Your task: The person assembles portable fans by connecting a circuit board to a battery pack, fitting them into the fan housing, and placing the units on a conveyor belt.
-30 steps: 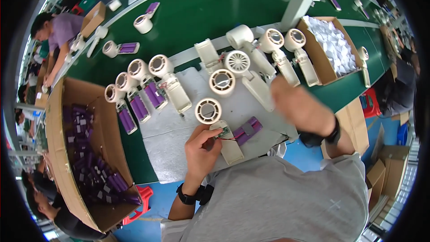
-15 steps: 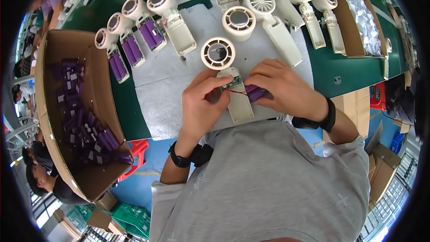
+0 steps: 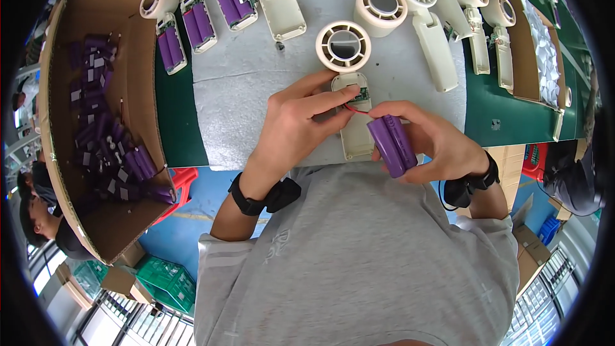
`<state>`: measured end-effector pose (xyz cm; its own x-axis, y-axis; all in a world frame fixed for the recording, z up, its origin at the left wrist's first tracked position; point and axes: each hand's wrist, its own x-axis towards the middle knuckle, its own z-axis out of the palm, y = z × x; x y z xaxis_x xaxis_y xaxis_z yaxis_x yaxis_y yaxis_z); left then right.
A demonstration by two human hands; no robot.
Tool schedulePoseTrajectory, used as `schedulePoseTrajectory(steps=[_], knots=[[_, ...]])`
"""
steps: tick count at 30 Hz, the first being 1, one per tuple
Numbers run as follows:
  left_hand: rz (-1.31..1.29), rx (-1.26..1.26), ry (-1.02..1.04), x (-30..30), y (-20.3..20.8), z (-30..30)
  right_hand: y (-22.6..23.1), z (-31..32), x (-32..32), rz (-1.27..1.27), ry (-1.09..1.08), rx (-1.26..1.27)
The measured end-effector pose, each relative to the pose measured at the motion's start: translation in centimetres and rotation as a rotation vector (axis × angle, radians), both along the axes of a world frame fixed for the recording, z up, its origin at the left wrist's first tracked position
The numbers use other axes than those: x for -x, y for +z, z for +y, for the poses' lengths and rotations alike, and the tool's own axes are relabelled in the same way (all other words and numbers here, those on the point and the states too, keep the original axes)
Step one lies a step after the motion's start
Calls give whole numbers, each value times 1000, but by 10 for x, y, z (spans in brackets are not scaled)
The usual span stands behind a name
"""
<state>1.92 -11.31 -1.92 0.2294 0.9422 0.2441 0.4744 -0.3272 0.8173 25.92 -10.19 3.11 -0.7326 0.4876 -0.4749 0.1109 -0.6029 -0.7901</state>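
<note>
In my right hand (image 3: 442, 144) is a purple battery pack (image 3: 392, 146) of two joined cells, gripped between thumb and fingers. A thin red wire (image 3: 357, 110) runs from it toward my left hand (image 3: 298, 115). The left index finger presses at the small green circuit board (image 3: 362, 94) inside the open handle of a cream handheld fan (image 3: 344, 47). Its thumb and other fingers are curled at the handle's left edge. The handle tray (image 3: 356, 134) lies on the grey mat, with its fan head pointing away from me.
A cardboard box (image 3: 160, 90) of purple battery packs stands at the left. Several fans with battery packs (image 3: 197, 25) lie at the back left, and other cream fans (image 3: 435, 51) at the back right. Beyond them stands a box of white pieces (image 3: 541, 51).
My right hand has drawn the battery pack back toward me and turned it, away from the handle. The left hand stays at the board. The whole view has shifted.
</note>
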Motion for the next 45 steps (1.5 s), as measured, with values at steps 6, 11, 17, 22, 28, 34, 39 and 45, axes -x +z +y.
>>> schedulePoseTrajectory(steps=[6,11,17,22,28,34,39,45], knots=[[69,14,-71,2,10,2,-1,3,1,-154,109,-690],[25,-56,-129,6,5,4,-4,-4,12,-213,50,-882],[29,0,-177,10,12,10,-18,-12,30,-301,18,-1050],[40,-5,-200,12,11,12,-18,-21,37,-375,-38,-1211],[43,-10,-189,12,12,13,-18,-28,36,-459,-50,-1352],[7,22,-161,10,13,12,-17,-33,39,-546,-10,-1411],[-84,52,-142,10,13,12,-21,-30,43,-546,-64,-1269],[-92,146,-157,12,10,13,-19,-20,51,-528,-92,-1119]])
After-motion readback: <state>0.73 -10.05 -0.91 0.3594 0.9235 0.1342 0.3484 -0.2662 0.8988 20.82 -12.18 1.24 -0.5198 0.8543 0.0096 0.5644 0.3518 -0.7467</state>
